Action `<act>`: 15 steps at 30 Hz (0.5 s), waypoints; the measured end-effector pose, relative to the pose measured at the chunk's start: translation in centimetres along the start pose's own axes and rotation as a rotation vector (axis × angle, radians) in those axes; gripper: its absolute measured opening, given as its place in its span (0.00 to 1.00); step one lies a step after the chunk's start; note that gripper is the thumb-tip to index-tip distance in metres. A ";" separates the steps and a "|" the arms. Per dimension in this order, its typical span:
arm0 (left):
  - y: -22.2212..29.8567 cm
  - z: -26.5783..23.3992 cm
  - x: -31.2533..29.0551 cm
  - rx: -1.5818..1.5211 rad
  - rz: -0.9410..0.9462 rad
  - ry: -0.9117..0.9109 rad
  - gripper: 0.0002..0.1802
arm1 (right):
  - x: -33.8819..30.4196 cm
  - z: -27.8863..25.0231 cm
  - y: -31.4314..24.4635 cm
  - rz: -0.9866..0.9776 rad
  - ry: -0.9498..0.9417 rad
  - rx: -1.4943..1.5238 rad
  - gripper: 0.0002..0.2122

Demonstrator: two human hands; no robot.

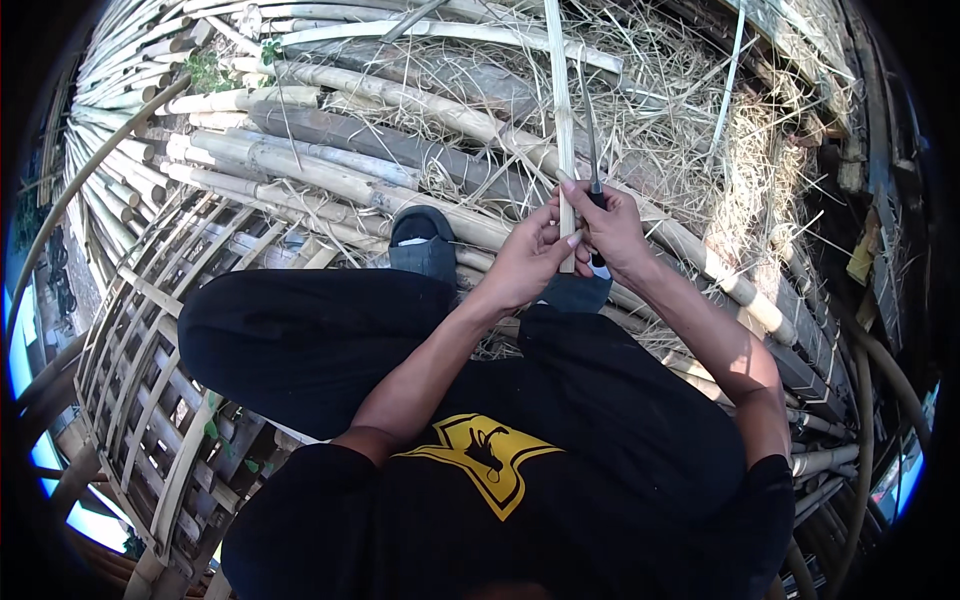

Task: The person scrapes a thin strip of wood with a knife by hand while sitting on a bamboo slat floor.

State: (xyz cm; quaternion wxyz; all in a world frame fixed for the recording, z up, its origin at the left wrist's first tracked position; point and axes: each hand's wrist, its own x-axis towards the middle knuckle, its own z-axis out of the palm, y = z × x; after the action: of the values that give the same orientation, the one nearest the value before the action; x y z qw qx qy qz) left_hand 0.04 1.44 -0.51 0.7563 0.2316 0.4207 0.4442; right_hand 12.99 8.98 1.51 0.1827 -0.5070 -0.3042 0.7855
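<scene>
Spanning left grip (528, 260), right grip (616, 232): strip (563, 110); knife (591, 140) beside

One head-worn fisheye view, close above the black shirt (610, 510), downward and forward over bamboo poles (350, 188).

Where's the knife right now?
In the head view, the knife is right of centre toward the top, in the person's right grip, blade just right of the pale strip.
</scene>
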 end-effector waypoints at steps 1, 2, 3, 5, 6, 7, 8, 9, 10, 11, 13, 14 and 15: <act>-0.1 0.0 0.0 -0.009 0.004 0.018 0.14 | 0.2 -0.3 0.2 0.008 0.002 -0.006 0.15; -0.2 0.1 -0.1 -0.016 0.005 0.037 0.13 | 0.5 -0.7 0.5 0.000 -0.019 -0.041 0.15; -0.2 0.0 -0.1 -0.024 0.002 0.040 0.13 | 0.7 -1.0 0.7 -0.008 -0.041 -0.077 0.15; 0.2 -0.3 0.0 -0.210 -0.156 0.116 0.09 | 1.0 -1.4 0.9 -0.037 -0.023 -0.199 0.15; 0.7 -0.5 0.0 -0.217 -0.160 0.120 0.09 | 1.1 -1.6 1.1 -0.076 -0.006 -0.317 0.16; 1.3 -0.8 -0.1 -0.196 -0.235 0.136 0.08 | 1.4 -2.1 1.3 -0.095 0.005 -0.453 0.19; 1.6 -1.0 -0.2 -0.173 -0.309 0.154 0.09 | 1.4 -2.4 1.5 -0.087 0.001 -0.455 0.19; 1.5 -1.0 0.0 -0.143 -0.338 0.178 0.12 | 1.4 -2.8 1.6 -0.114 0.008 -0.529 0.20; 1.3 -1.1 0.0 -0.149 -0.342 0.183 0.12 | 1.4 -3.3 1.8 -0.142 0.015 -0.602 0.20; 1.1 -1.3 0.0 -0.203 -0.332 0.194 0.13 | 1.5 -3.7 1.9 -0.244 0.029 -0.707 0.19; 1.0 -1.2 -0.1 -0.268 -0.311 0.211 0.15 | 1.0 -4.2 1.8 -0.297 0.048 -0.874 0.18; 1.1 -1.2 -0.1 -0.270 -0.314 0.213 0.15 | 0.6 -4.2 1.6 -0.358 0.074 -1.043 0.18; 1.1 -1.2 0.0 -0.282 -0.297 0.211 0.15 | 0.4 -4.3 1.7 -0.358 0.057 -1.063 0.18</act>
State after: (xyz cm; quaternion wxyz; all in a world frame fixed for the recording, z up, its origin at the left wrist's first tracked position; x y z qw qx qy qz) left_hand -1.51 1.90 -0.36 0.7900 0.0113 0.4609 0.4041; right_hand 16.73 9.18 -1.15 0.0407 -0.4907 -0.7346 0.4668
